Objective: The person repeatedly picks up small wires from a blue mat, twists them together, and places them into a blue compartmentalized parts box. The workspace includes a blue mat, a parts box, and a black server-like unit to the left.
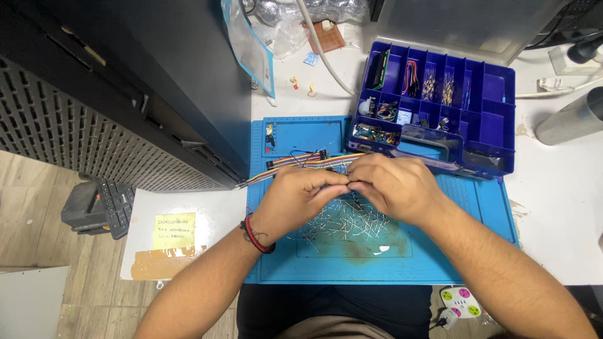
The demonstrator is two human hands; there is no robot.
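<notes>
White desktop is carrying a blue work mat (440, 263), and on it, at the middle, a loose heap of thin metal-legged components (345, 221) is lying. Both hands are meeting just above that heap: the left hand (295, 198) and the right hand (392, 187) are pinching fingertips together on something small between them, too small to identify, most likely one piece out of the heap. It looks like a sorting or lead-shaping step, and the next move would call for fine fingertip control rather than reach.

At twelve o'clock from the hands a rainbow ribbon cable (301, 164) is lying just beside the knuckles. At one o'clock a blue compartment box (496, 119) is sitting, overlapping the mat's far edge. At ten o'clock a dark cabinet (157, 81) is crowding the left side. Open mat is lying at six o'clock, toward the near edge.
</notes>
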